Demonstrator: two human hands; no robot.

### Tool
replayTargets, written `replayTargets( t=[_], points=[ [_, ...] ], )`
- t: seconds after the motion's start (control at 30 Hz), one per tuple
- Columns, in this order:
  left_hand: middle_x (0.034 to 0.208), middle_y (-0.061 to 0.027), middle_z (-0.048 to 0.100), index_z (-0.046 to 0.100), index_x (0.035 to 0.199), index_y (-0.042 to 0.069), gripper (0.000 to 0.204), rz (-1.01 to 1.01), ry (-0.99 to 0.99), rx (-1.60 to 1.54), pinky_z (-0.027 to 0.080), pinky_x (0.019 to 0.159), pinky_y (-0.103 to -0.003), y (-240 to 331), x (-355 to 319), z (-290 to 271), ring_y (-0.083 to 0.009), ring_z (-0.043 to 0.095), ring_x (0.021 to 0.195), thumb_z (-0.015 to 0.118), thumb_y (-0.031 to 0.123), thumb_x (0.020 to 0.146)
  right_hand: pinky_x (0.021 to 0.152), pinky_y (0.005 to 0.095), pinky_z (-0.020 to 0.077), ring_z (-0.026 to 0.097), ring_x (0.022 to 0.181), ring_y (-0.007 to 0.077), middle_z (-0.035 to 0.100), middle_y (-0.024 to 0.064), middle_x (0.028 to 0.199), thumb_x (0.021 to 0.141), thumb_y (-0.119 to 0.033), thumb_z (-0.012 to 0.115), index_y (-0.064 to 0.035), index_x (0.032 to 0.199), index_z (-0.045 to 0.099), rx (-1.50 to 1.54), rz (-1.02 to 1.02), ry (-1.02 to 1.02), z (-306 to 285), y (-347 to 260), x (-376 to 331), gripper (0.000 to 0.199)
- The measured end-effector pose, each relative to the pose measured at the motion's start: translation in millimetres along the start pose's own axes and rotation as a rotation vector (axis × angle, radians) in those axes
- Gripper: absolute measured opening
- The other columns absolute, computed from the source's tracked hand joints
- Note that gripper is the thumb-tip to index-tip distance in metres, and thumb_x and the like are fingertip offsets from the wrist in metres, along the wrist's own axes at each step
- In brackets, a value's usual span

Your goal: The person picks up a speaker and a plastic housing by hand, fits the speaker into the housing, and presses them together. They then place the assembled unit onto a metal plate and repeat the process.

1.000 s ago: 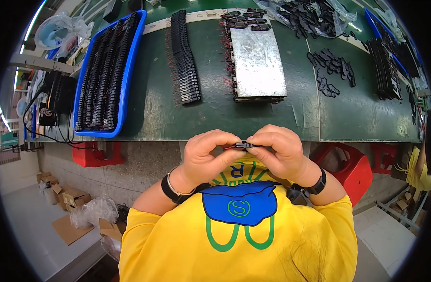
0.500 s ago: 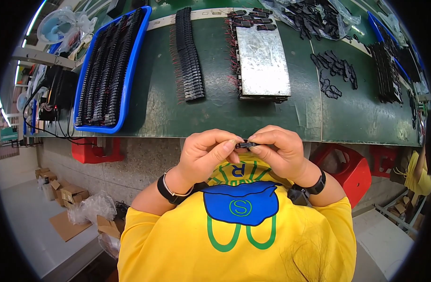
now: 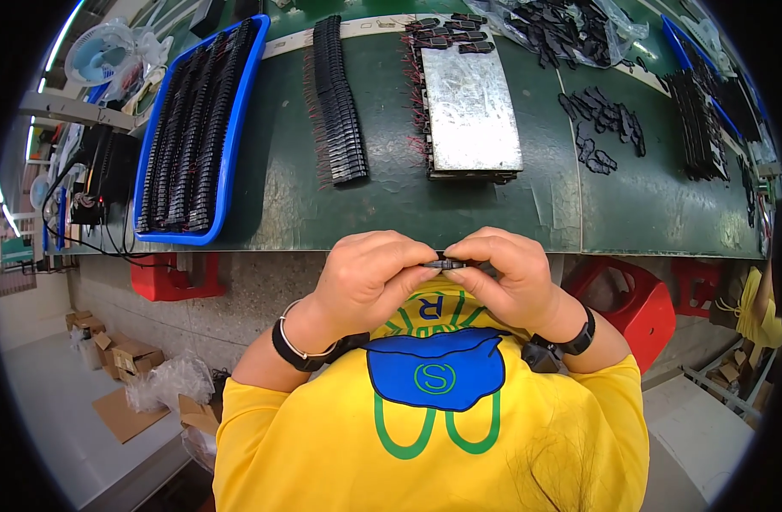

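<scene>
Between the fingertips of both hands is a small black plastic part (image 3: 445, 264), just off the table's near edge. My left hand (image 3: 376, 271) pinches its left end between thumb and forefinger. The right end is gripped the same way by my right hand (image 3: 506, 271). Fingertips cover most of the part, so its exact kind does not show. Beyond the hands, a metal plate (image 3: 472, 111) lies on a stack of black pieces with red wires, with several such pieces (image 3: 446, 34) at its far end. Left of it runs a row of black wired parts (image 3: 338, 102).
A blue tray (image 3: 230, 162) packed with black parts stands on the green table (image 3: 391, 200) at left. Loose black frames (image 3: 609, 119) and a plastic bag of black pieces (image 3: 570, 34) lie at right. Red stools (image 3: 634, 316) stand under the table edge.
My left hand's fingers have closed in further along the black part, and its thumb now lies flatter beneath it. The right hand has barely shifted. The view has turned slightly.
</scene>
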State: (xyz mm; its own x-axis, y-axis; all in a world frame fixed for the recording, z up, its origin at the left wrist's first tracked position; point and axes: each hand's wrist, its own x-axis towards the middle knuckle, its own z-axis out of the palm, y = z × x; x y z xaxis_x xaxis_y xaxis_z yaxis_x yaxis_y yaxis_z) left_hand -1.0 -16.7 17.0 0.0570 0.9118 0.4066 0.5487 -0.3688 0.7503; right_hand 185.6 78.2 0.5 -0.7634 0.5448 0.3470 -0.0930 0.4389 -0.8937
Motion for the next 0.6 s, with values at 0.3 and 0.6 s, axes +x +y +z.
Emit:
replayTargets(
  t=[0.3, 0.6],
  points=[
    [0.073, -0.0101, 0.064, 0.064, 0.087, 0.002, 0.014, 0.042, 0.093, 0.073, 0.046, 0.055, -0.029, -1.6, -4.8, 3.3, -0.0238, 0.061, 0.061, 0.071, 0.005, 0.075, 0.056, 0.0267, 0.0482, 0.062, 0.064, 0.0198, 0.063, 0.0103, 0.077, 0.075, -0.004, 0.071, 0.0014, 0.094, 0.062, -0.017, -0.027, -0.039, -2.1, 2.3, 5.5, 0.021],
    [0.075, -0.0103, 0.065, 0.066, 0.087, 0.001, 0.016, -0.032, 0.08, -0.161, 0.048, 0.056, -0.029, -11.3, -6.5, 7.4, -0.0234, 0.062, 0.063, 0.072, 0.001, 0.072, 0.048, 0.0325, 0.0434, 0.057, 0.055, 0.0255, 0.059, 0.01, 0.068, 0.072, -0.005, 0.072, -0.0013, 0.08, 0.057, -0.239, -0.37, 0.045, 1.1, 15.8, 7.7, 0.017]
  ],
)
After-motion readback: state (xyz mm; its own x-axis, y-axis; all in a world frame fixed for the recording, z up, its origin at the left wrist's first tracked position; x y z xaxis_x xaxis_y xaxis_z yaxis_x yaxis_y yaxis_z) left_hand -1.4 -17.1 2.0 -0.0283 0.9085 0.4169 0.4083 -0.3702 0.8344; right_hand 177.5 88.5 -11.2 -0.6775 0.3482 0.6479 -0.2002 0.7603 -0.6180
